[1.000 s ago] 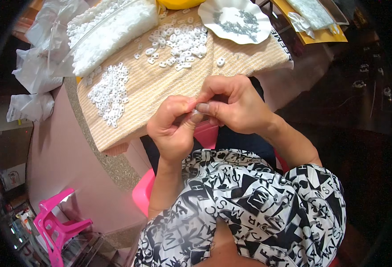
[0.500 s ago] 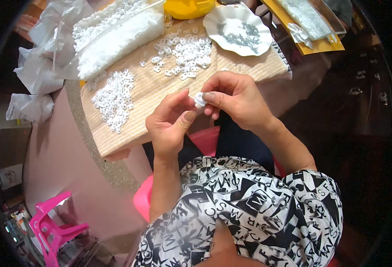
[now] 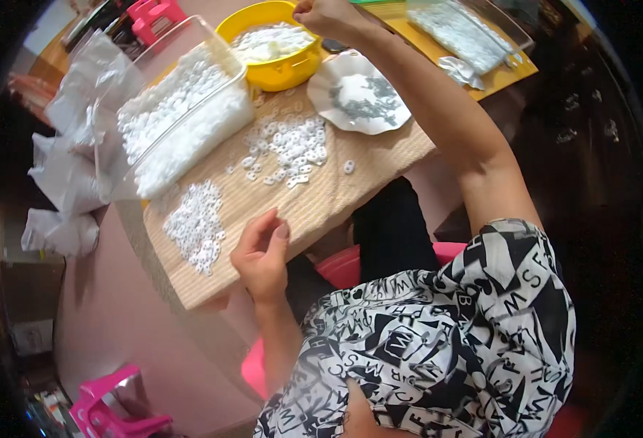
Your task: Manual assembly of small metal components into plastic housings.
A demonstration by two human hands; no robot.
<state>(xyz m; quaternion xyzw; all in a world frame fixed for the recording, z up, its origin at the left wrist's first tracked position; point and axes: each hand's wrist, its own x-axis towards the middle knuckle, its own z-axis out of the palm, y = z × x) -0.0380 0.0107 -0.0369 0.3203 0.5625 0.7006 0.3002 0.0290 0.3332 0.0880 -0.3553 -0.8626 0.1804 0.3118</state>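
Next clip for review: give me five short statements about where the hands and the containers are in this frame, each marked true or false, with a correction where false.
1. The right hand is over the round yellow plastic bowl. True.
2. The left hand is inside the clear rectangular plastic tub. False: it rests at the near edge of the tan woven board, apart from the tub.
3. The yellow bowl is empty. False: it holds small white pieces.
4. A loose pile of small white plastic pieces lies on the board between the tub and the white scalloped dish. True.
5. The scalloped dish holds small dark grey parts. True.
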